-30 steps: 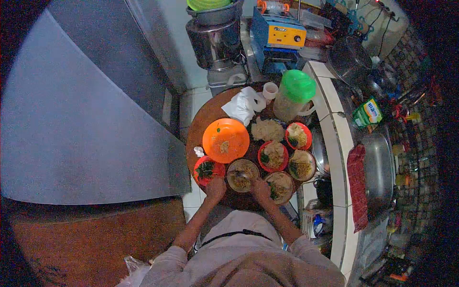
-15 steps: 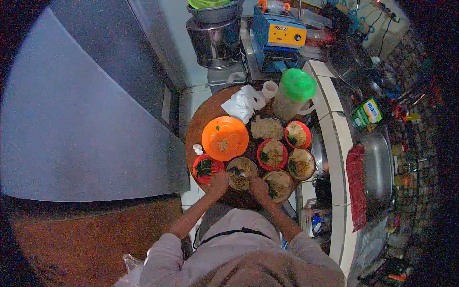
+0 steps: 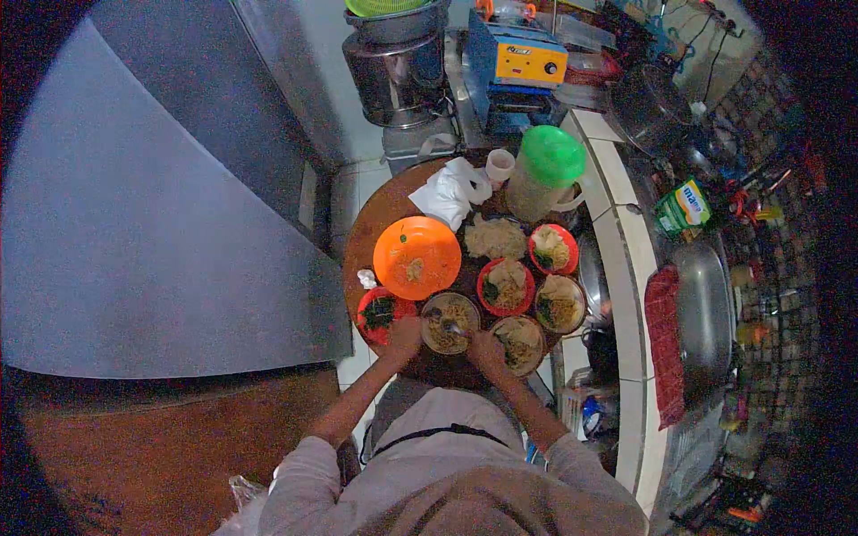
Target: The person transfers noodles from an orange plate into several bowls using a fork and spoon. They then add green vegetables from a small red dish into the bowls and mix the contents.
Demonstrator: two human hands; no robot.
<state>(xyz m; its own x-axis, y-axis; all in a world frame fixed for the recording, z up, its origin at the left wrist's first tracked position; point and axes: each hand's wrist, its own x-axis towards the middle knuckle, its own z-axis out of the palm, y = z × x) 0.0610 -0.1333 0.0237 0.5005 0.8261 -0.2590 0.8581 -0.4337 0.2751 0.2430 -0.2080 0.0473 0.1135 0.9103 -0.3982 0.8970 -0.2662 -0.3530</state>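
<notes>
A bowl of noodles [image 3: 450, 342] stands between my two hands near the front edge of the round table. My right hand [image 3: 485, 351] is closed at the bowl's right rim. A shiny metal spoon [image 3: 457, 330] reaches from it into the noodles. My left hand [image 3: 407, 336] is closed at the bowl's left side; what its fingers hold is hidden. It partly covers a red bowl with dark green leaves [image 3: 379, 312]. Beside my right hand sits another filled bowl [image 3: 518, 347], with noodles, greens and a pale cracker-like piece.
Several filled bowls, including a red bowl [image 3: 507, 288], stand on the right of the table [image 3: 371, 219]. An orange plate [image 3: 417, 258] with scraps, white tissue [image 3: 444, 196], a pale clump [image 3: 496, 238] and a green-lidded pitcher [image 3: 545, 174] lie beyond. A tiled counter edge [image 3: 632, 295] borders the right.
The spoon has shifted right and toward me within the noodles. My left hand has moved slightly left, away from the bowl. The view has shifted a little.
</notes>
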